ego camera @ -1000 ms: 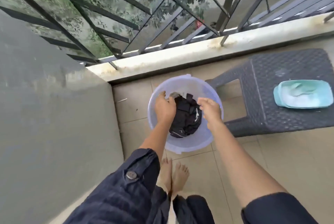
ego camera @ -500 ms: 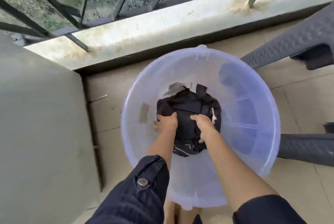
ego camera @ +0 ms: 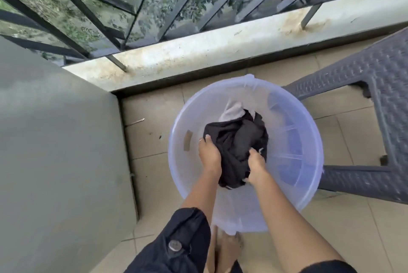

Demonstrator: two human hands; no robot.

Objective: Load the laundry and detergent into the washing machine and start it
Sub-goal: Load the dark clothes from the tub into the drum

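I have my left hand (ego camera: 208, 155) and right hand (ego camera: 257, 165) gripping the dark laundry (ego camera: 238, 140) in the tub (ego camera: 309, 162); next, I'd lift it toward the washer.

1. The tub (ego camera: 298, 186) is translucent pale lilac-blue, with a tan label patch (ego camera: 187, 140) on its wall.
2. The clothes bundle (ego camera: 238, 142) is black; a light grey cloth (ego camera: 232, 111) shows behind it.
3. The plastic stool (ego camera: 384, 78) is dark grey, woven-patterned.
4. The floor tiles (ego camera: 344, 224) are beige.
5. The sleeve (ego camera: 176, 248) is dark navy with a grey button (ego camera: 175, 245).
6. The railing (ego camera: 92, 14) is black.
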